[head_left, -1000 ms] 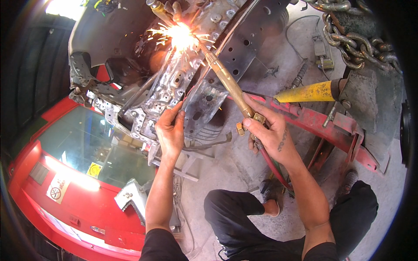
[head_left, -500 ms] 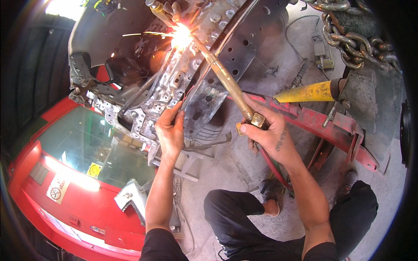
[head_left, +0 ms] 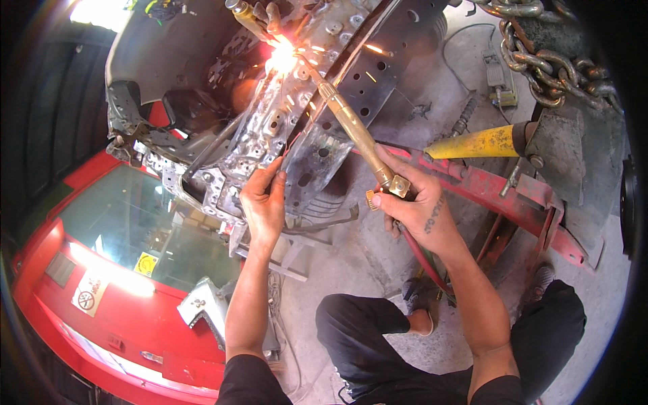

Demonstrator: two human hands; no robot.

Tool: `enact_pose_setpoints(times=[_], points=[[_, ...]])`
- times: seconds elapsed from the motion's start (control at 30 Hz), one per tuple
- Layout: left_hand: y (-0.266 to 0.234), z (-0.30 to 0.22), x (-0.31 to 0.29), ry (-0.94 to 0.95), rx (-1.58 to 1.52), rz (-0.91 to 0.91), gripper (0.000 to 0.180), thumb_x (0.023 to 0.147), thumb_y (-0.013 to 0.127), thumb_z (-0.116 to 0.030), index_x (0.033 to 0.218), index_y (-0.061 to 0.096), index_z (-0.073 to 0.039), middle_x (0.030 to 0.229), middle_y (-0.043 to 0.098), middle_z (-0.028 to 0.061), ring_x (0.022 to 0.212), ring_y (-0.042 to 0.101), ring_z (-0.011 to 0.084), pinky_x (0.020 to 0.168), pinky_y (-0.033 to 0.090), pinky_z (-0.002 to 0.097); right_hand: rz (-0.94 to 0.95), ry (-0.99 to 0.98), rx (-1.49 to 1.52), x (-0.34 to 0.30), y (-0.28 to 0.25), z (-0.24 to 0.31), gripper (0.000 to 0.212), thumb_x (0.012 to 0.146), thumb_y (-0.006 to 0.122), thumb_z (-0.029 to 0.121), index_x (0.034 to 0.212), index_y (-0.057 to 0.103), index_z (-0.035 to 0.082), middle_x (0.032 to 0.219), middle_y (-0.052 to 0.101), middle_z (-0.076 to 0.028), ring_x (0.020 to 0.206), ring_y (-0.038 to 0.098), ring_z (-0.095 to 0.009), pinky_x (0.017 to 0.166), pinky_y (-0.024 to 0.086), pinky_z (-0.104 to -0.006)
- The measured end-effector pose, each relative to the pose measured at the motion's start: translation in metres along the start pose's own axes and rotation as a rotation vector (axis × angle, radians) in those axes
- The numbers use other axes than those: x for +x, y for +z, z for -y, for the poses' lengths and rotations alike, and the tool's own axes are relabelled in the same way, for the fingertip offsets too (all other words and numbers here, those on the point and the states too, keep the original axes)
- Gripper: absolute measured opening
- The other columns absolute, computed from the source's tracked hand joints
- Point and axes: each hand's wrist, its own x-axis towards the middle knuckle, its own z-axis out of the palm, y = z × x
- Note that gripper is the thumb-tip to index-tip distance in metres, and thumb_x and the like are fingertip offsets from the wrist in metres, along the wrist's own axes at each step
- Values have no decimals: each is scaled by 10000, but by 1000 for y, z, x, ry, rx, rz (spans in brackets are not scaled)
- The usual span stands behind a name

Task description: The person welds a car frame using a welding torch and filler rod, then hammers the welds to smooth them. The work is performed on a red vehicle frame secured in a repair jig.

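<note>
My right hand [head_left: 422, 206] is closed around the valve end of a brass welding torch [head_left: 354, 125], with a red hose [head_left: 418, 253] trailing from it. The torch slants up and left. Its tip meets a bright glare [head_left: 280, 57] on a bare metal car-body section [head_left: 275, 121], and sparks fly from there; the glare hides the metal at that spot. Below it, my left hand [head_left: 263, 199] pinches a thin copper-coloured rod [head_left: 292, 143] beside the section's edge. The rod's far end is hard to follow.
A yellowish cylindrical thing [head_left: 248, 19], unclear in kind, is just beyond the glare. A red car tailgate with glass [head_left: 135, 223] stands left. At right are a yellow cylinder [head_left: 472, 143], a red steel beam [head_left: 486, 189] and heavy chains [head_left: 553, 71]. Cables lie on the floor.
Both hands and the torch hold nearly the same place. Sparks now fly to the right and downward, where before they streaked mostly left.
</note>
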Motion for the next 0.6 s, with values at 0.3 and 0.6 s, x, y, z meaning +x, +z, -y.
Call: enact_pose_setpoints(times=[0.3, 0.6], points=[[0, -2, 0, -8, 4, 2, 293, 974, 735, -15, 1265, 770, -15, 779, 611, 51, 707, 542, 109, 675, 465, 292, -6, 25, -1, -1, 1, 2, 655, 950, 744, 23, 1571, 554, 112, 926, 656, 28, 662, 565, -30, 541, 481, -227], [-2, 2, -4, -2, -9, 3, 292, 974, 735, -12, 1264, 771, -14, 770, 593, 44, 698, 523, 109, 663, 454, 293, 4, 25, -2, -5, 1, 0, 661, 951, 746, 21, 1575, 551, 119, 948, 655, 26, 666, 565, -31, 542, 483, -228]])
